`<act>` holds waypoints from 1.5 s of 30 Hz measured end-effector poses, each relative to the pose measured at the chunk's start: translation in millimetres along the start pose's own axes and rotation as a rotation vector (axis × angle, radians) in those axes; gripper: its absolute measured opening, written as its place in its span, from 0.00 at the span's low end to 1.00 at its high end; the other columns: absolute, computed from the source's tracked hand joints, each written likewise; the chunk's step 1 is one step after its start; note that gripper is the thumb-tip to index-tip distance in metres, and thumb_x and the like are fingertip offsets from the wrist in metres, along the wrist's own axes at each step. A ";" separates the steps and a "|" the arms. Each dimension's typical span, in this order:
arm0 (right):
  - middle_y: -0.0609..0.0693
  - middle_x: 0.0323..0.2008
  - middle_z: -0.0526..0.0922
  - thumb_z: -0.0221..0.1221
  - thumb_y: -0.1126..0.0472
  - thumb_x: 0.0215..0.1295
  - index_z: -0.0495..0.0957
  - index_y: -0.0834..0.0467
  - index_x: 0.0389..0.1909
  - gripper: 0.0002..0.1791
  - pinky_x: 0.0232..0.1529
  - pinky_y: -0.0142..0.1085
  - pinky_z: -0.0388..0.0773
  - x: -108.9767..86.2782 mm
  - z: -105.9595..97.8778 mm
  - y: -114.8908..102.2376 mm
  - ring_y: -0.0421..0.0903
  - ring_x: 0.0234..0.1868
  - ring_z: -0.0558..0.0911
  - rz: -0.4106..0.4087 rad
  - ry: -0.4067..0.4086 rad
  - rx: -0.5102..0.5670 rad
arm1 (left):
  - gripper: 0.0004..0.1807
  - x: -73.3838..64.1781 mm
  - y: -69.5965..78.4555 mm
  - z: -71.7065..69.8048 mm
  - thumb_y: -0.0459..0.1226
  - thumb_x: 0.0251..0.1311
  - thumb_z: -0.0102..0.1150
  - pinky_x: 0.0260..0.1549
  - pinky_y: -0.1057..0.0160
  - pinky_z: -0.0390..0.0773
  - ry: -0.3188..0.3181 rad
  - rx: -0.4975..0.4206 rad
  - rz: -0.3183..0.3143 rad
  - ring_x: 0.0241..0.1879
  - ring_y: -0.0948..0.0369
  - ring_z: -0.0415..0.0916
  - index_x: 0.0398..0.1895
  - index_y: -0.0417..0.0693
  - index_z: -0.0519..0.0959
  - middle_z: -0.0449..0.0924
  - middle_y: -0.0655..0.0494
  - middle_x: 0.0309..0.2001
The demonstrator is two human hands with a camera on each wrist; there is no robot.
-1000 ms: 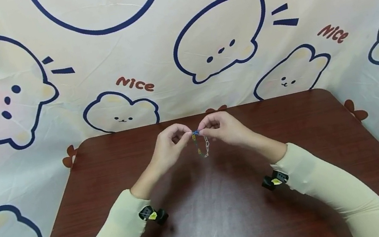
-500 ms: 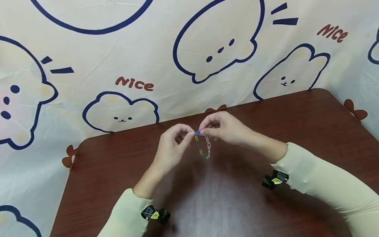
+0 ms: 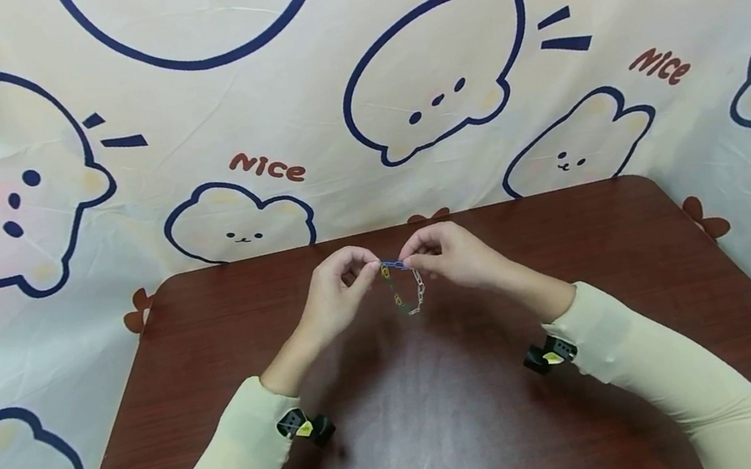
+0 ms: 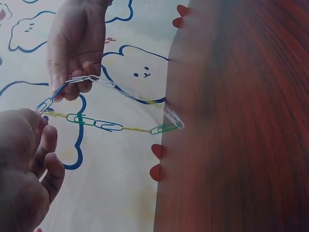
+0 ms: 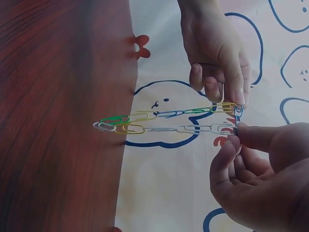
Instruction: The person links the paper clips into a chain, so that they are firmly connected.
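A chain of linked paper clips [image 4: 108, 125] in blue, yellow, green and white hangs as a loop below both hands. My left hand [image 3: 338, 290] pinches it between thumb and fingertip where a blue paper clip [image 4: 46, 104] meets a yellow paper clip [image 5: 223, 107]. Opposite, my right hand [image 3: 453, 256] pinches the loop where blue meets white. Blue clips stretch across the short gap between the two sets of fingertips, and their ends are hidden in the grips. In the right wrist view, white paper clips [image 5: 195, 129] run from the right thumb toward the loop's low end.
A dark red-brown wooden table [image 3: 410, 429] lies under the hands. Behind it and at both sides hangs a pale cloth [image 3: 320, 93] with cartoon outlines. Each wrist bears a small black camera [image 3: 321, 428] on a strap.
The fingertips came closer half a second ago, and now stand farther apart, the right hand having moved slightly right. The blue clips between them, bunched before, now lie stretched out.
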State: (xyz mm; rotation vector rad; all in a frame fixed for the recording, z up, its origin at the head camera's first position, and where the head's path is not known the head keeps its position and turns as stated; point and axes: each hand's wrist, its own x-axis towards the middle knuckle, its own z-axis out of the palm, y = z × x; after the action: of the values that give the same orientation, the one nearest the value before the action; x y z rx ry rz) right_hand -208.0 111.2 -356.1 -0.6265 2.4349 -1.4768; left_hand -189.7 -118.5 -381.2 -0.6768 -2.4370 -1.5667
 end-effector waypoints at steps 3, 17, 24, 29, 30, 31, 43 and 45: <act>0.52 0.33 0.81 0.62 0.63 0.72 0.85 0.58 0.41 0.04 0.35 0.39 0.78 -1.4 -0.6 0.9 0.52 0.33 0.76 -0.014 0.006 -0.052 | 0.03 -0.6 -1.1 1.6 0.31 0.69 0.62 0.26 0.66 0.73 -0.004 -0.011 -0.003 0.27 0.56 0.72 0.41 0.40 0.82 0.79 0.51 0.30; 0.51 0.30 0.78 0.62 0.62 0.72 0.84 0.57 0.38 0.04 0.30 0.36 0.71 -11.8 -0.6 7.1 0.49 0.29 0.72 -0.020 -0.008 -0.091 | 0.02 -10.3 -3.9 9.6 0.32 0.68 0.64 0.25 0.66 0.73 -0.043 -0.035 0.009 0.25 0.58 0.71 0.40 0.43 0.83 0.79 0.55 0.32; 0.55 0.30 0.80 0.62 0.63 0.72 0.84 0.59 0.39 0.05 0.29 0.35 0.73 -18.7 2.4 25.0 0.47 0.27 0.73 0.019 -0.056 -0.058 | 0.02 -19.9 -13.9 23.9 0.32 0.68 0.64 0.28 0.65 0.75 -0.079 -0.024 0.005 0.27 0.59 0.72 0.39 0.41 0.83 0.79 0.55 0.31; 0.60 0.32 0.81 0.61 0.63 0.73 0.84 0.61 0.38 0.06 0.31 0.36 0.76 -18.9 4.4 47.9 0.50 0.29 0.76 0.064 -0.064 -0.058 | 0.01 -19.5 -30.8 43.2 0.32 0.68 0.63 0.32 0.66 0.76 -0.116 -0.002 -0.044 0.30 0.62 0.75 0.38 0.42 0.83 0.80 0.56 0.32; 0.60 0.32 0.82 0.61 0.64 0.73 0.84 0.61 0.38 0.06 0.31 0.36 0.76 -18.4 4.3 52.7 0.51 0.29 0.77 0.071 -0.057 -0.062 | 0.01 -18.3 -33.7 47.3 0.32 0.68 0.63 0.32 0.66 0.76 -0.117 0.006 -0.048 0.30 0.62 0.75 0.38 0.42 0.83 0.80 0.56 0.32; 0.60 0.32 0.82 0.61 0.64 0.73 0.84 0.61 0.38 0.06 0.31 0.36 0.77 -17.6 4.2 57.2 0.51 0.30 0.77 0.079 -0.050 -0.064 | 0.01 -16.7 -36.4 51.5 0.32 0.68 0.64 0.31 0.66 0.76 -0.117 0.017 -0.051 0.29 0.62 0.75 0.37 0.43 0.83 0.80 0.56 0.31; 0.53 0.29 0.81 0.60 0.65 0.73 0.85 0.63 0.38 0.07 0.27 0.36 0.76 6.6 -4.4 105.9 0.47 0.27 0.76 0.122 0.033 -0.155 | 0.03 13.4 -62.5 85.1 0.38 0.69 0.64 0.31 0.64 0.75 -0.100 0.240 -0.152 0.30 0.64 0.75 0.37 0.50 0.84 0.82 0.59 0.33; 0.51 0.30 0.81 0.61 0.65 0.72 0.85 0.63 0.37 0.07 0.30 0.35 0.75 12.7 -5.6 111.7 0.46 0.28 0.76 0.121 0.053 -0.179 | 0.04 19.5 -67.6 87.5 0.39 0.70 0.63 0.31 0.64 0.75 -0.096 0.267 -0.163 0.31 0.63 0.75 0.37 0.51 0.84 0.82 0.59 0.35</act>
State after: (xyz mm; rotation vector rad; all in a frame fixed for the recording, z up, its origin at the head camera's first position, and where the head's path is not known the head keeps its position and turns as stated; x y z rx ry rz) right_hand -248.4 154.6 -451.7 -0.4690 2.6155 -1.2541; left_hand -228.9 -58.2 -467.4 -0.5286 -2.7659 -1.2491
